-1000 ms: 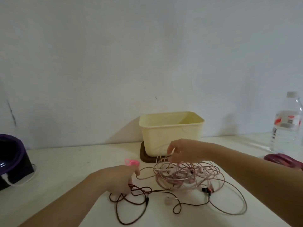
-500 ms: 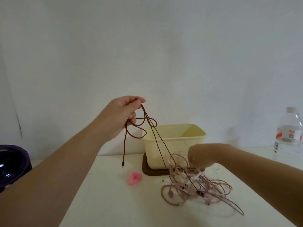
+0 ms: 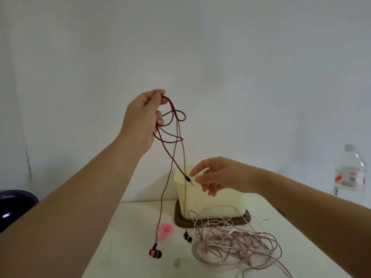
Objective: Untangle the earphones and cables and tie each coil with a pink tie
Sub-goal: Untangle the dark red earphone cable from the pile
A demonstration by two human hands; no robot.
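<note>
My left hand (image 3: pixel 143 119) is raised high and pinches the dark red earphone cable (image 3: pixel 171 137), which hangs in loops. Its two earbuds (image 3: pixel 155 253) dangle just above the white table (image 3: pixel 128 247). The cable's plug end (image 3: pixel 187 178) hangs in front of the cream box. My right hand (image 3: pixel 214 176) hovers beside that plug with fingers spread, touching nothing that I can see. A tangled heap of pale pink cables (image 3: pixel 236 243) lies on the table at the right. Pink ties (image 3: pixel 165 231) lie left of the heap.
A cream plastic box (image 3: pixel 210 199) stands on a dark brown coaster (image 3: pixel 180 219) at the back of the table. A clear water bottle (image 3: pixel 349 173) is at the far right. A dark purple rounded object (image 3: pixel 14 205) sits at the left edge.
My left hand has lifted the dark red cable higher, freeing it from the pink heap, so its earbuds now hang clear. My right hand let go of the heap and rose toward the plug.
</note>
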